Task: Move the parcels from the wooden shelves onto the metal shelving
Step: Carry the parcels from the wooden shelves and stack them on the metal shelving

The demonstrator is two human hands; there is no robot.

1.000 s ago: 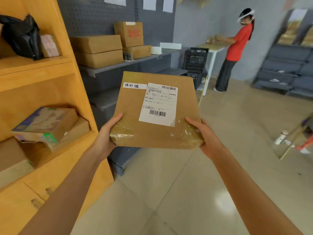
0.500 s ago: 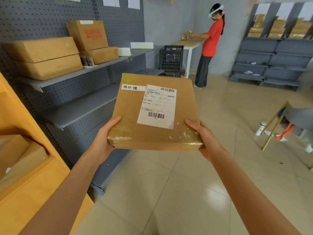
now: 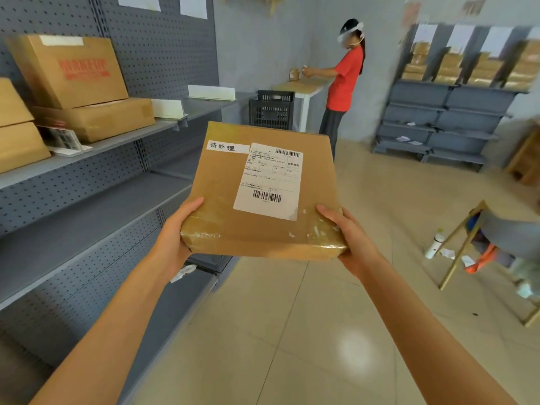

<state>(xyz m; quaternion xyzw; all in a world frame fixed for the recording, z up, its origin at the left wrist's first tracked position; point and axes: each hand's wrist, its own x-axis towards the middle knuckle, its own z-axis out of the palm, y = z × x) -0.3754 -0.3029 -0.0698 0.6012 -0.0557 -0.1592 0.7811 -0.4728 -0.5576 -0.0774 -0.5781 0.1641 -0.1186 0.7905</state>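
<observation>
Holding a flat brown parcel (image 3: pixel 263 194) in the air with both hands, in front of the chest and over the tiled floor (image 3: pixel 277 331), just to the right of the grey metal shelving (image 3: pixel 87 217). Left hand (image 3: pixel 172 244) gripping the near left corner, thumb lying on the top face, the other fingers hidden under the parcel. Right hand (image 3: pixel 353 241) gripping the near right corner in the same way, thumb on top, fingers underneath and not visible. On the top face a white shipping label (image 3: pixel 268 179) with barcodes, and beside it a narrow white strip (image 3: pixel 226 147) with handwritten characters; clear tape shining along the near edge. Parcel not touching any shelf, tilted a little with the far edge higher. On the upper shelf at left several cardboard boxes: one tall box with red print (image 3: pixel 70 71) standing on a flatter box (image 3: pixel 96 118), and more boxes (image 3: pixel 14 127) at the left border of the view, partly cut off. Middle shelf just left of the parcel bare where visible. Farther back a black plastic crate (image 3: pixel 271 109) and a person in a red shirt (image 3: pixel 342 80) standing at a white table (image 3: pixel 301 86), handling something small. Against the far wall another grey rack (image 3: pixel 438 124) with brown boxes on its top, blurred. At right a wooden frame (image 3: pixel 458 247) with cloth things on it, not clear what
</observation>
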